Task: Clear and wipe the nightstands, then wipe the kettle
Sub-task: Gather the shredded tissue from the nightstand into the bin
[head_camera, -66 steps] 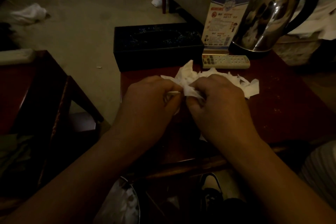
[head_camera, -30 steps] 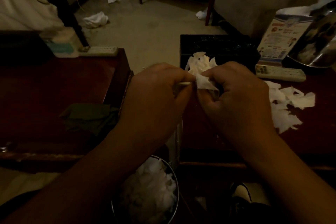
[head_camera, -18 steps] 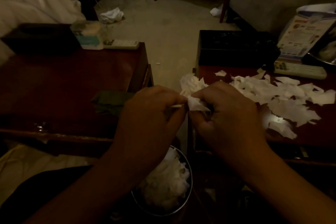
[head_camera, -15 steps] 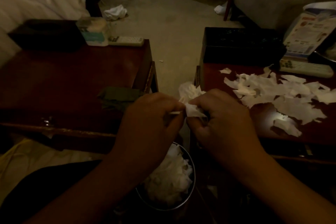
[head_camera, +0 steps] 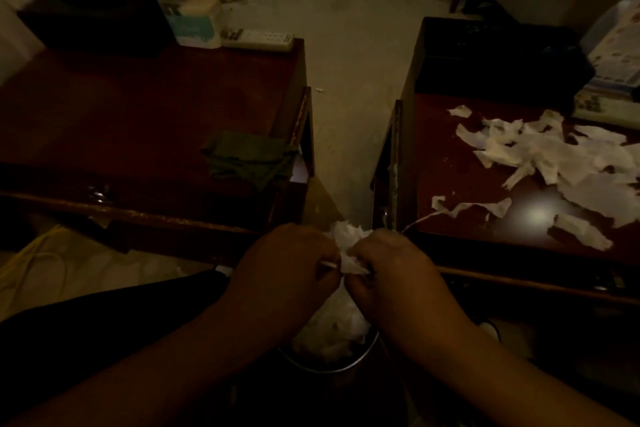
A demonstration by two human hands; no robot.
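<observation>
Left hand: the left hand [head_camera: 287,267] is curled closed in the gap between the two nightstands, pinching one side of a crumpled wad of white tissue paper [head_camera: 348,253] between thumb and fingers; a thin pale sliver shows at the thumb.
Right hand: the right hand [head_camera: 391,274] is curled closed just beside the left, knuckles nearly touching, gripping the other side of the same wad.
Wad position: held directly above a round metal-rimmed waste bin [head_camera: 360,359] on the floor, which already contains white paper.
Left nightstand: a dark red-brown wooden nightstand [head_camera: 121,107] carries a folded dark green cloth [head_camera: 249,158] at its near right corner. Along its far edge stand a black rectangular box [head_camera: 93,17], a pale cylindrical container with a teal label [head_camera: 192,15] and a white remote control [head_camera: 259,38].
Right nightstand: a second dark red-brown wooden nightstand [head_camera: 450,163] is strewn with torn white paper scraps [head_camera: 540,156]; one thin strip hangs over the near left corner.
Right nightstand, far edge: a black rectangular tray [head_camera: 491,52], with a printed card [head_camera: 620,52] at the frame's right edge.
Kettle: outside the frame.
Floor: beige carpet [head_camera: 346,45] with scattered white crumpled items.
</observation>
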